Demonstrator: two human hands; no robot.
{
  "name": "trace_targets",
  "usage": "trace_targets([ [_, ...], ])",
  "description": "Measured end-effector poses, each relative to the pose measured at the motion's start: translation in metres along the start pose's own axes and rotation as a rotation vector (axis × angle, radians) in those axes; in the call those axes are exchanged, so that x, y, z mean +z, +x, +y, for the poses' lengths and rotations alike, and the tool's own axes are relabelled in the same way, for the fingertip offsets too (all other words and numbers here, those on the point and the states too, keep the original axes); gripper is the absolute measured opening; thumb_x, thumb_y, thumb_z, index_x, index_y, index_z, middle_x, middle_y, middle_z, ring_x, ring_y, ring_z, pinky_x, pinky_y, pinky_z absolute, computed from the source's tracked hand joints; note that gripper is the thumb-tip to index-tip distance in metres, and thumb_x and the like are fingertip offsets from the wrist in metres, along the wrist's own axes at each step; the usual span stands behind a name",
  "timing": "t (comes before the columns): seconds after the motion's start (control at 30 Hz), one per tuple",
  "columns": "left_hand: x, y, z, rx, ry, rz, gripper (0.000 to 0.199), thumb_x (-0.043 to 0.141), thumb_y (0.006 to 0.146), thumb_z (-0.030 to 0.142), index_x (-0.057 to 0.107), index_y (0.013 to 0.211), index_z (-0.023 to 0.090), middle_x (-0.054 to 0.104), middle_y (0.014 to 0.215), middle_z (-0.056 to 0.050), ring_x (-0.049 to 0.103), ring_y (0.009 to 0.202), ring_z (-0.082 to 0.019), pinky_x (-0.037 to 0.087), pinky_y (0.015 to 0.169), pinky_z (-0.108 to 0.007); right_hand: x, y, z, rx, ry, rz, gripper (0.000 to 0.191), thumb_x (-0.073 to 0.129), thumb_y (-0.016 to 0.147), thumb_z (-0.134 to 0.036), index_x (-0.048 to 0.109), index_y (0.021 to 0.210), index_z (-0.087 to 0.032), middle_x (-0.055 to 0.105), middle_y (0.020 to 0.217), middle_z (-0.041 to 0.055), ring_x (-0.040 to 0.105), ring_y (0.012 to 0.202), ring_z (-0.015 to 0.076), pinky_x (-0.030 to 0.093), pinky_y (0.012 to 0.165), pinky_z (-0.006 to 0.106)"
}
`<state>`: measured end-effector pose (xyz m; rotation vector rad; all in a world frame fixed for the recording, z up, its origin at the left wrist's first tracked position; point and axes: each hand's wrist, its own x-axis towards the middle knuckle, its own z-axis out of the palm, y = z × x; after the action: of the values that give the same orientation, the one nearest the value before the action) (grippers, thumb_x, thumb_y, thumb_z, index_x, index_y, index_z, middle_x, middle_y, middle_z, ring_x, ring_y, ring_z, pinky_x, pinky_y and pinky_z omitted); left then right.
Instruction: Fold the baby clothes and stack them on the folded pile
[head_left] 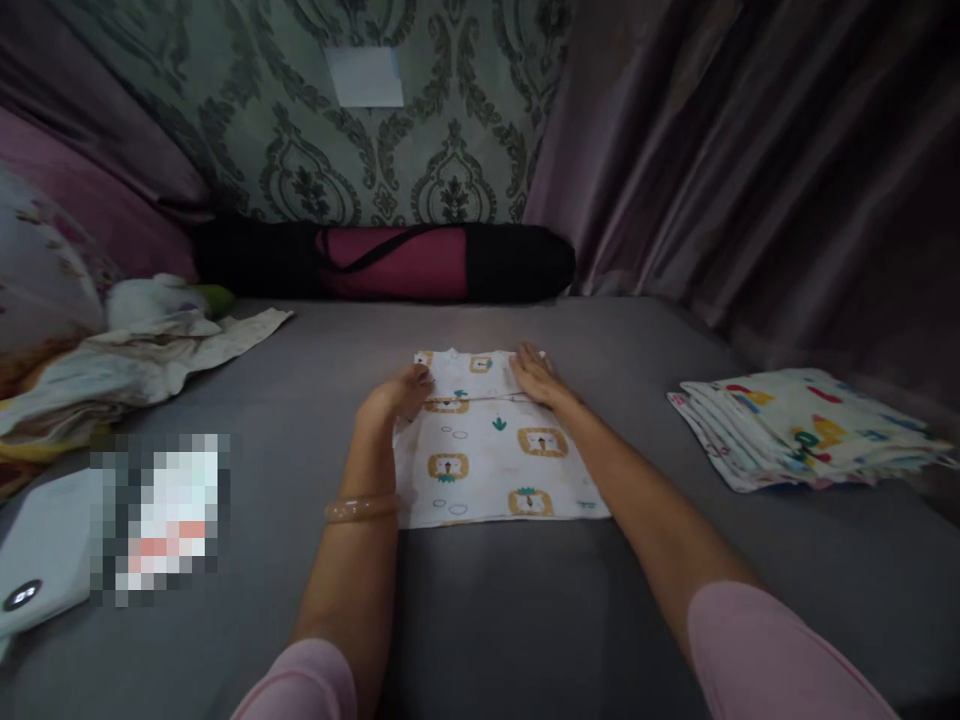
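A white cloth (491, 470) printed with yellow lion faces and small green plants lies in front of me, its far part folded over into a flap. At the flap's left edge, my left hand (401, 392) has its fingers bent and closed on the cloth; the fingertips are partly hidden. My right hand (538, 376) rests on the flap's right end, fingers stretched out and lying flat. A bangle (361, 510) circles my left wrist.
Folded printed cloths (810, 430) are stacked at the right on the grey sheet (525, 620). Crumpled fabric (150, 365) and a white item with a metal ring (56, 545) lie at the left, beside a blurred patch. A black and pink long bag (405, 262) lies along the wall.
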<state>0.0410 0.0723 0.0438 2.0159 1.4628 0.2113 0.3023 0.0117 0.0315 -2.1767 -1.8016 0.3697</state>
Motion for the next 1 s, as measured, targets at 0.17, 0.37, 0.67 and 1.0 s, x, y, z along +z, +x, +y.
trace_targets([
  [0.17, -0.006, -0.007, -0.002, 0.067, -0.054, 0.022, 0.037, 0.050, 0.085, 0.024, 0.058, 0.118, 0.011, 0.069, 0.103, -0.009, 0.064, 0.093, -0.020, 0.048, 0.079, -0.026, -0.028, -0.048, 0.032, 0.167, 0.190, 0.149, 0.048, 0.032, 0.097, -0.027, 0.041, 0.142, -0.013, 0.053, 0.137, 0.0126, 0.051, 0.123, 0.0217, 0.041, 0.101, 0.036],
  [0.37, -0.007, -0.013, -0.006, -0.128, 0.056, 0.117, 0.040, 0.058, 0.082, 0.027, 0.053, 0.116, 0.005, 0.070, 0.089, -0.010, 0.063, 0.093, -0.028, 0.046, 0.082, -0.033, -0.038, -0.134, 0.066, 0.258, 0.185, -0.004, 0.028, 0.047, 0.091, -0.025, 0.065, 0.110, -0.014, 0.072, 0.090, 0.0081, 0.067, 0.077, 0.0173, 0.048, 0.066, 0.024],
  [0.67, 0.000, -0.087, -0.020, -0.160, 0.162, 0.084, 0.046, 0.060, 0.079, 0.042, 0.052, 0.114, 0.014, 0.069, 0.079, -0.010, 0.067, 0.081, -0.027, 0.047, 0.064, -0.030, -0.034, -0.194, 0.053, 0.090, 0.167, -0.027, 0.042, 0.053, 0.087, -0.032, 0.055, 0.126, -0.015, 0.066, 0.072, 0.0021, 0.058, 0.062, 0.0149, 0.038, 0.056, 0.023],
  [1.0, 0.022, -0.180, -0.028, 0.059, 0.070, 0.016, 0.073, 0.051, 0.080, 0.055, 0.034, 0.141, 0.020, 0.059, 0.076, -0.001, 0.057, 0.072, -0.021, 0.042, 0.065, -0.029, -0.041, -0.233, 0.060, -0.192, 0.210, -0.118, 0.035, 0.051, 0.084, -0.022, 0.064, 0.117, -0.021, 0.066, 0.096, 0.0063, 0.061, 0.080, 0.0174, 0.047, 0.073, 0.028],
])
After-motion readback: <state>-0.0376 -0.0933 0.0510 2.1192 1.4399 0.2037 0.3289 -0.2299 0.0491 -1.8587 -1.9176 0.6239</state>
